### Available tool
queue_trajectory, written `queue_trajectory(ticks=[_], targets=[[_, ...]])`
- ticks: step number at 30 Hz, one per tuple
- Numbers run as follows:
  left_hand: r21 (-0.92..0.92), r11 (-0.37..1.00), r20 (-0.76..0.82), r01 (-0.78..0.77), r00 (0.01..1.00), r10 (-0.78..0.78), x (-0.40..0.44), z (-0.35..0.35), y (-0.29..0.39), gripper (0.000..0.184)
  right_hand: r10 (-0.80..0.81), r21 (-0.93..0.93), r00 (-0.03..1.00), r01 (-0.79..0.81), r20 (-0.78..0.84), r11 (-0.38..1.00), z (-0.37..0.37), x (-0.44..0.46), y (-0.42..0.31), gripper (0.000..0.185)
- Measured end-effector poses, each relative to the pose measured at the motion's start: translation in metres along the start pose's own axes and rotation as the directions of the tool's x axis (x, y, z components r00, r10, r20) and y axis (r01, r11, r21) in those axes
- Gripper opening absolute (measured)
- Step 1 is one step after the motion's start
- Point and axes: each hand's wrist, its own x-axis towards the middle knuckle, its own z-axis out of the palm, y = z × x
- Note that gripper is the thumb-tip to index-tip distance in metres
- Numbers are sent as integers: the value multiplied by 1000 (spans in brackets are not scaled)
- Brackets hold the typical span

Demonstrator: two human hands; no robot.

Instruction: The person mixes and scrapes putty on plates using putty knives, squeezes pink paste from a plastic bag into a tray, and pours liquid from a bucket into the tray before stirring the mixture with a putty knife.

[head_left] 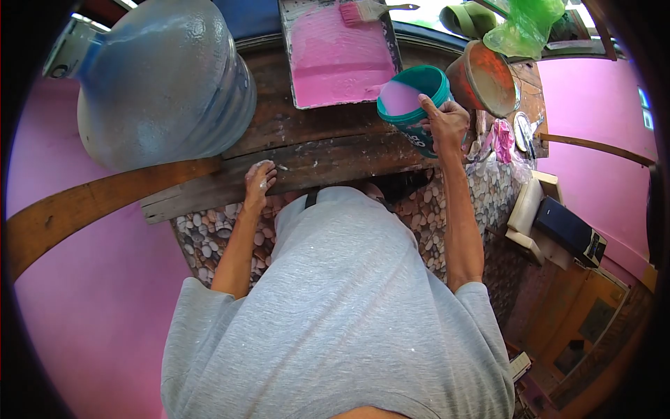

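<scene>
My right hand [447, 124] grips the near right rim of a teal paint bucket [420, 136], thumb over the edge. Pink paint [400, 98] shows inside the bucket, which tilts slightly. My left hand [260, 183] is at the front of the dark wooden bench [328, 155], its fingers curled and smeared with whitish paint; whether anything is inside them is hidden. Behind the bench's front plank lies a paint tray [342, 59] coated with wet pink paint. A paintbrush [363, 12] with pink bristles rests across the tray's far end.
A large clear water jug [167, 84] lies at the left. Right of the bucket stand an orange-brown pail [483, 78] and a green plastic bag [527, 28]. A curved wooden armrest [112, 202] juts out at left. Pink-stained cloth [502, 140] sits at the bench's right end.
</scene>
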Motion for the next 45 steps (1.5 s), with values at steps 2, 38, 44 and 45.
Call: queue_trajectory(ticks=[2,38,44,45], targets=[[9,1000,-3,0,1000,0,-1,1,0,31,-15,12,1000,15,8,1000,1,-1,-1,40],[356,929,64,-100,995,82,-32,82,10,20,277,631,960,-231,25,741,-137,-28,146,16],[746,375,518,-550,834,192,-27,182,8,18,296,715,955,-217,15,664,-167,-18,176,20],[777,407,473,-480,872,126,-31,211,12,18,295,730,954,-233,44,643,-166,-16,183,22]])
